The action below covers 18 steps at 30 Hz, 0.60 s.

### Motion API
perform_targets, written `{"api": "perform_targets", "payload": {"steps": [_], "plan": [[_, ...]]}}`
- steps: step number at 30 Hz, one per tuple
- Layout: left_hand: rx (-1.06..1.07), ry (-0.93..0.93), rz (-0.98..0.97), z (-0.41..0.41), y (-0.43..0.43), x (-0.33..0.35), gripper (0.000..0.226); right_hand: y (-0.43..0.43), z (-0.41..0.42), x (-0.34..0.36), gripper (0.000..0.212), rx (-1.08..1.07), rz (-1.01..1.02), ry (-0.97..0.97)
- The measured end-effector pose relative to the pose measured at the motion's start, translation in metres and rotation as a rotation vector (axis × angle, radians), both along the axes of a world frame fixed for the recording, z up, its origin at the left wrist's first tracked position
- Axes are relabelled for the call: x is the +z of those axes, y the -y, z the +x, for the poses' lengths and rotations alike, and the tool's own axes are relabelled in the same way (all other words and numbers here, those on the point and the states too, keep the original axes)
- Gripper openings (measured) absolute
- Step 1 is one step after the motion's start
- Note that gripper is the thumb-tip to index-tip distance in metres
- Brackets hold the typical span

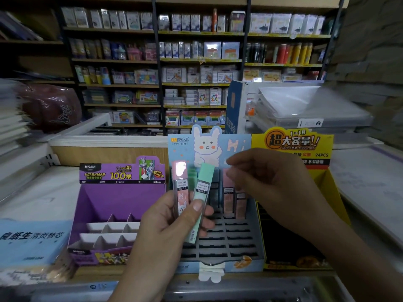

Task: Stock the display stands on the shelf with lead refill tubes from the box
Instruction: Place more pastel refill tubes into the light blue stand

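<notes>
Setting: stationery shop, stocked shelves behind a counter.
Stands: purple stand, blue rabbit stand, yellow stand, side by side.
Left hand: fingers clamped on a pink tube and a green tube, upright before the blue stand.
Right hand: fingers loosely curled, holding nothing, just right of the tubes.
Slots: several tubes stand in the back rows.

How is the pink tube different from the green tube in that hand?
The pink tube stands nearly upright; the green tube leans right. The pink tube shows a bunny picture; the green tube's lower part looks plain. Both carry a 2B/0.5 label and sit together in the left hand.
</notes>
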<state>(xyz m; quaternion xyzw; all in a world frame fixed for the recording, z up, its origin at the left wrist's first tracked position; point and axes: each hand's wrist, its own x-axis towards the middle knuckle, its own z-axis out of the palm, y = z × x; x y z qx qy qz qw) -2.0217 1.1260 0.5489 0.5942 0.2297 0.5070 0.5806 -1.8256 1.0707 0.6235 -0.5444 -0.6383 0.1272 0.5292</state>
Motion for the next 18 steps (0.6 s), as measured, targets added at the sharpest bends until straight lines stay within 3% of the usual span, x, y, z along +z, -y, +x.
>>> {"api": "perform_targets", "payload": {"steps": [9,18], "plan": [[0.002,0.003,-0.004,-0.006,0.001,0.004,0.012,-0.014,-0.021,0.003,0.019,0.156,-0.075,-0.123],[-0.015,0.036,-0.044,-0.013,0.005,0.006,0.025,-0.021,-0.026,0.003,0.017,0.187,-0.069,-0.224]]}}
